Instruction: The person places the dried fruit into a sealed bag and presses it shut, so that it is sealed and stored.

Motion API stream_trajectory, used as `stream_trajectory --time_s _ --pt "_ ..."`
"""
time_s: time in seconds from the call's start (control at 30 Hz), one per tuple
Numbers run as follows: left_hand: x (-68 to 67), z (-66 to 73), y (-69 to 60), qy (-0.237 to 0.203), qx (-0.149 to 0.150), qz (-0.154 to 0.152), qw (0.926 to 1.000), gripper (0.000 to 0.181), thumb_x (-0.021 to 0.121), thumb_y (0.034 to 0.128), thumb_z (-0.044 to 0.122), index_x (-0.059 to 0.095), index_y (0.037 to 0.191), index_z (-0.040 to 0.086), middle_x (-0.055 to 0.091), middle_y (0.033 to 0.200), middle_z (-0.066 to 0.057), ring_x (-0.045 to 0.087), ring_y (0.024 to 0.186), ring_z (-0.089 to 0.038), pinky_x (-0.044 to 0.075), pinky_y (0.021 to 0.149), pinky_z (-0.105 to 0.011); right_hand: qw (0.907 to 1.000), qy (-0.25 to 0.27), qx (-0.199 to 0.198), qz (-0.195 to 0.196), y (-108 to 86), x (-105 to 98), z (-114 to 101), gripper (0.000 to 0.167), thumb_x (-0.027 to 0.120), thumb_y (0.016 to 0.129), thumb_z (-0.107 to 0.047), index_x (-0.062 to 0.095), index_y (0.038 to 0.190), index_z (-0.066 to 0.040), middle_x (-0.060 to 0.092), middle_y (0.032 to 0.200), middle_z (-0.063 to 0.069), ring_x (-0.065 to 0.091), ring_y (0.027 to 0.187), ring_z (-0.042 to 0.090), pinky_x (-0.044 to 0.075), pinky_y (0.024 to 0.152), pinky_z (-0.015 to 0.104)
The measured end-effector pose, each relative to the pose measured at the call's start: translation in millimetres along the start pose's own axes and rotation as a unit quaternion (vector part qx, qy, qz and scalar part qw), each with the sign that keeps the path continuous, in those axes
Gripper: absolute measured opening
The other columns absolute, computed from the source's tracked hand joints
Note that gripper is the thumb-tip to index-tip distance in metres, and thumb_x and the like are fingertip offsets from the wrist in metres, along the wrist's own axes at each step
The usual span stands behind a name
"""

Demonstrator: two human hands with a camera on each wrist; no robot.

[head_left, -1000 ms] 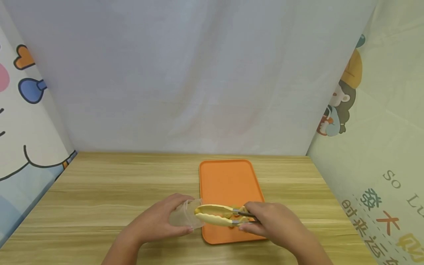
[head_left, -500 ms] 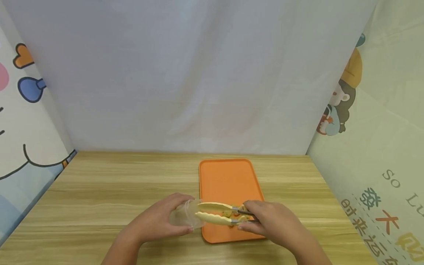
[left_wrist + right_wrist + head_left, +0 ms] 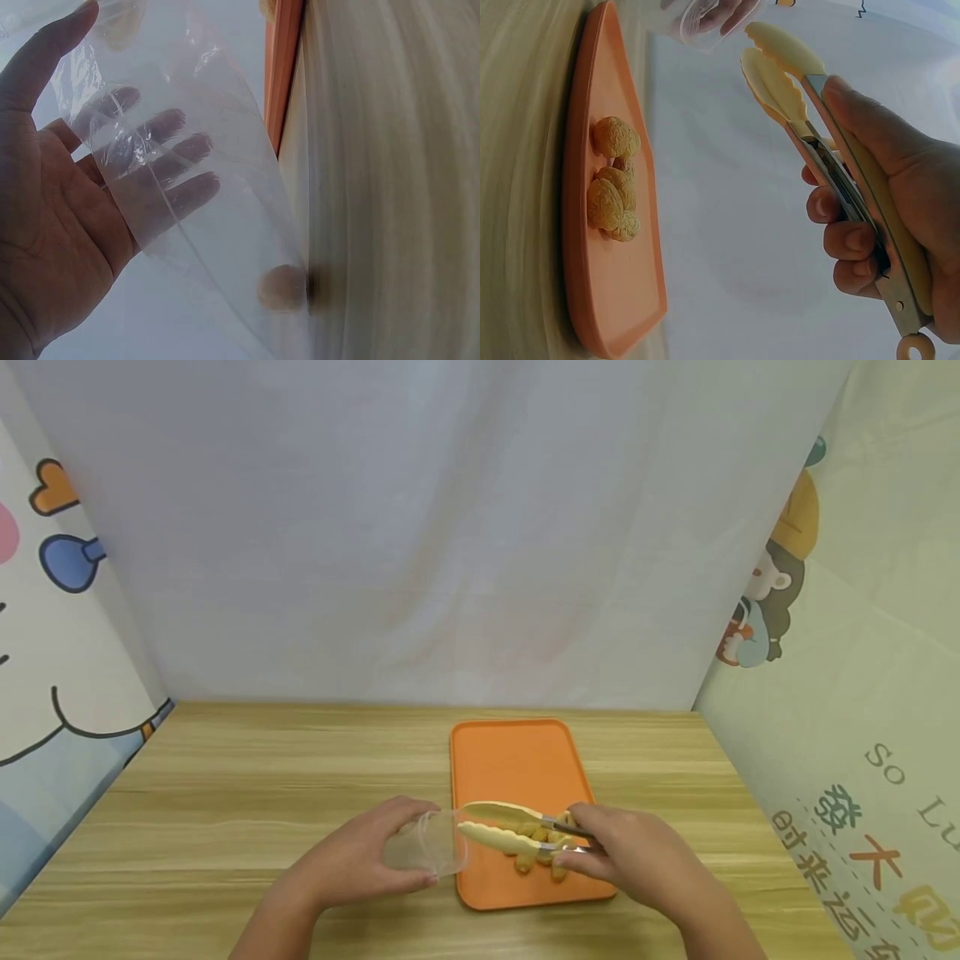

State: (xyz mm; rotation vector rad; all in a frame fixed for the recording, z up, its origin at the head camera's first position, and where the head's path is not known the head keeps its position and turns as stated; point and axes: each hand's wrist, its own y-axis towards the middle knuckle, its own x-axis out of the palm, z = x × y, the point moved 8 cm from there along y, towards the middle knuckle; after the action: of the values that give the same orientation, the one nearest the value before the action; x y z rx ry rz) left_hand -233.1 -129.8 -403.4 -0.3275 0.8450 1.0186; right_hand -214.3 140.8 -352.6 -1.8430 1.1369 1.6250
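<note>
In the head view the left hand (image 3: pixel 367 856) grips a clear plastic container (image 3: pixel 426 846) at the tray's left edge, fingers and thumb round its sides. Through its wall a round brown piece (image 3: pixel 283 287) shows in the left wrist view. My right hand (image 3: pixel 637 864) holds tongs (image 3: pixel 859 191) with pale yellow tips and metal arms. The tips stand slightly apart near the container's mouth, with nothing between them. Below the tongs, several wrinkled golden-brown round pieces (image 3: pixel 616 138) lie on the orange tray (image 3: pixel 517 764), in its nearer part.
The wood-grain table (image 3: pixel 285 760) extends on both sides of the tray. A pale cloth (image 3: pixel 420 543) hangs behind the table, and printed cloths with cartoon figures and lettering stand at the left and right sides.
The tongs and right hand have moved back from the container to the right and slightly up. The yellow-brown piece seen at their tips earlier is no longer there. The left hand has barely moved.
</note>
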Motion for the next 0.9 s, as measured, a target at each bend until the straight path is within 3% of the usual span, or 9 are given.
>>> stream_trajectory --time_s 0.5,0.9 --pt "0.9 -2.3 0.6 0.007 0.001 -0.002 1.0000 0.063 0.072 0.0777 0.064 0.052 0.132 0.039 0.054 0.125 0.025 0.056 0.110 -0.004 0.049 0.095 -0.037 0.9973 0.016 0.069 -0.020 -4.1 -6 21 0.038 0.057 0.087 -0.063 0.051 0.087 -0.026 0.039 0.065 -0.017 0.035 0.054 -0.001 0.034 0.050 0.020" --pt "0.0 -4.1 0.7 0.014 -0.001 0.001 0.9999 0.066 0.072 0.0771 0.064 0.054 0.133 0.035 0.055 0.125 0.023 0.055 0.108 -0.002 0.049 0.094 -0.037 0.9843 0.024 0.163 -0.063 -10.1 -9 47 0.050 0.054 0.082 -0.074 0.049 0.088 -0.024 0.043 0.065 -0.010 0.036 0.052 0.004 0.032 0.047 0.023"
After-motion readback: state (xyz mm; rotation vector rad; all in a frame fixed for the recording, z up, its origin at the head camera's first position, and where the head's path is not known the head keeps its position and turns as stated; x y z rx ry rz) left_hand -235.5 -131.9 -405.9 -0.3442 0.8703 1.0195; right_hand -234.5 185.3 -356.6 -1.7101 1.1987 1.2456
